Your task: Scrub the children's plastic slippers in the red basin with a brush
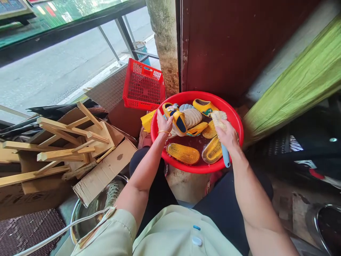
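A red plastic basin [197,169] stands between my knees with water and several shoes in it. At its left side my left hand [164,123] is closed on a yellow clog [181,119] with a dark blue inside. My right hand [228,136], over the basin's right side, grips a scrubbing brush [226,156] by its blue handle, pale bristles facing up and left, apart from that clog. Near the hands lie a yellow slipper sole [183,153], another yellow sole [213,149], a cream sole [193,117] and a yellow clog with a green patch [204,106].
Behind the basin sits a red crate [144,87]. Wooden stools [71,138] and cardboard [106,170] are piled at the left. A metal bowl [77,220] with a grey-green clog [113,193] rests by my left leg. Green cloth [295,74] hangs at the right.
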Available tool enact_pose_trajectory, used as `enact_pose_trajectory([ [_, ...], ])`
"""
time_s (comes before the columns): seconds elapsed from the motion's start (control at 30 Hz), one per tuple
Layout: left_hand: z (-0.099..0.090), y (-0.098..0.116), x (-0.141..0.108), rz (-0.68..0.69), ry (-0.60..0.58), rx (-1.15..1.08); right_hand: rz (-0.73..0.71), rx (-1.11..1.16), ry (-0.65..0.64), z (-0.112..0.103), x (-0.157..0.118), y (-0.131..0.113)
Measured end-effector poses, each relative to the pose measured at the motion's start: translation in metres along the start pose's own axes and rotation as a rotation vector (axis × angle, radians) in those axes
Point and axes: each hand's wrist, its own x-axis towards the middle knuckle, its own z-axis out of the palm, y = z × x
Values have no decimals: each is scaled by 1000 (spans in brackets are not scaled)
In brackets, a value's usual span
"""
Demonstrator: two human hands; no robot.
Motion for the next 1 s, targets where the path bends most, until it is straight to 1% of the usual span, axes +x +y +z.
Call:
enact_pose_trajectory([
  [0.03,-5,5,-7,73,4,72,-2,10,12,0,1,1],
  [0.07,-10,8,-14,153,-52,139,-2,16,18,0,1,1],
  [0.1,-14,10,-23,223,-176,194,-5,20,17,0,1,1],
  [0.13,-18,9,-32,268,-361,227,-10,20,7,-1,1,0],
  [0.17,-21,6,-41,291,-569,252,-13,15,-5,-1,0,-1],
  [0.2,-23,0,-50,293,-761,282,-12,7,-18,-1,-1,-3],
  [0.23,-25,-8,-58,272,-910,333,-9,-2,-31,-1,-2,-5],
  [0.27,-25,-17,-65,224,-1017,422,-3,-12,-43,-2,-3,-7],
  [0.3,-23,-25,-71,171,-1079,545,6,-23,-53,-2,-4,-8],
  [0.33,-21,-34,-75,129,-1110,670,14,-34,-61,-2,-5,-9],
  [0.4,-13,-47,-82,99,-1118,863,9,-46,-80,-1,-6,-9],
  [0.43,-8,-52,-84,111,-1115,905,-1,-47,-85,-1,-6,-9],
  [0.5,2,-57,-87,145,-1092,902,-25,-37,-85,1,-6,-7],
  [0.57,10,-57,-88,175,-1080,876,-39,-27,-74,2,-6,-5],
  [0.63,14,-54,-86,222,-1096,865,-35,-27,-64,3,-6,-4],
  [0.7,13,-49,-81,266,-1128,835,-22,-42,-59,1,-7,-5],
  [0.73,11,-46,-77,272,-1127,795,-18,-48,-58,0,-8,-5],
  [0.8,7,-39,-69,236,-1090,658,-25,-53,-57,-3,-9,-4],
  [0.9,5,-29,-62,135,-946,384,-32,-41,-67,-6,-9,-2],
  [0.97,10,-23,-62,39,-852,208,-14,-30,-55,-7,-10,-4],
  [1.0,14,-21,-63,-31,-818,115,-17,-14,-37,-6,-11,-7],
])
